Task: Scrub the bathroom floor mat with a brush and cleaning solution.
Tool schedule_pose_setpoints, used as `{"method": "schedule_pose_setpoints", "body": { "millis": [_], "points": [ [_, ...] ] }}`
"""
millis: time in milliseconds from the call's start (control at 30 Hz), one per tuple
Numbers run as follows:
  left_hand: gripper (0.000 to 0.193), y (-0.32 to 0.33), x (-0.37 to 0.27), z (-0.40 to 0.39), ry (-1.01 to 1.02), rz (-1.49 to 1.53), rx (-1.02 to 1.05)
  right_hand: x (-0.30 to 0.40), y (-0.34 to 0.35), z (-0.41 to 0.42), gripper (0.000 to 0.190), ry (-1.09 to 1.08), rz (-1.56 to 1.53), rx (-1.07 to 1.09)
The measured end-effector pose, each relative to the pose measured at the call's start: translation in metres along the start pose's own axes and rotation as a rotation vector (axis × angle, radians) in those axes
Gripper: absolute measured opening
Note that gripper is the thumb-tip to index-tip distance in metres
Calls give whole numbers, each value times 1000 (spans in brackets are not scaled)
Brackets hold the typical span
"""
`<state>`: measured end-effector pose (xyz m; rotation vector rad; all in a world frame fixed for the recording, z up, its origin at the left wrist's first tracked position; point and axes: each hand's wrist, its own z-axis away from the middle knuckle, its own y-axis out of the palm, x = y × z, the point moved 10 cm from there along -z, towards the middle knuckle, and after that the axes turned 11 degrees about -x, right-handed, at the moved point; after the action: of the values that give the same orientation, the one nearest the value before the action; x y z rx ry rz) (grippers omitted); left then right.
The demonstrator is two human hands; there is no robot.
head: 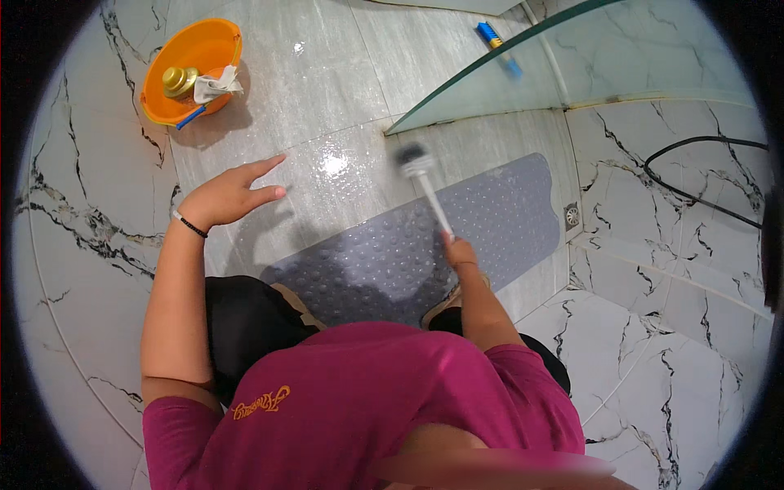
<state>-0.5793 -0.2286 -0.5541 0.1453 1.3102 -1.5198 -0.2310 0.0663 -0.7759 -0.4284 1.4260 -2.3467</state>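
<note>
My right hand [459, 252] grips the white handle of a scrubbing brush [436, 199], whose dark, blurred head lies over the wet tile floor [331, 144] near the lower end of the glass panel. Below the brush, a grey textured bath mat [392, 251] stretches across the floor, wet in places. My left hand [242, 191] is held out above the floor to the left of the mat, fingers apart and holding nothing. Beyond it, an orange bucket [208, 40] contains a gold-capped bottle [179, 82], and a whitish cloth [215, 86] hangs at its rim.
A curved glass shower panel [478, 79] rises at the upper right. A blue and yellow brush [490, 35] lies beside it. At the right are a small floor drain [571, 215] and a black hose [686, 193] by the marbled wall.
</note>
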Motion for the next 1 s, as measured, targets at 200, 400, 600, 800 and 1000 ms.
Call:
{"method": "schedule_pose_setpoints", "body": {
  "millis": [200,400,600,800,1000],
  "points": [
    [61,2,14,3,-98,3,54,-167,29,-16,83,983,-811,-198],
    [61,7,6,-2,-69,34,60,-42,-6,-37,80,356,-212,-39],
    [62,13,10,-4,-119,4,102,-195,29,-61,67,647,-988,-251],
    [61,2,22,6,-91,51,53,-165,28,-37,60,830,-1016,-140],
    [60,13,8,-7,-41,66,57,-46,-14,-80,70,160,-162,-49]
  ]
}}
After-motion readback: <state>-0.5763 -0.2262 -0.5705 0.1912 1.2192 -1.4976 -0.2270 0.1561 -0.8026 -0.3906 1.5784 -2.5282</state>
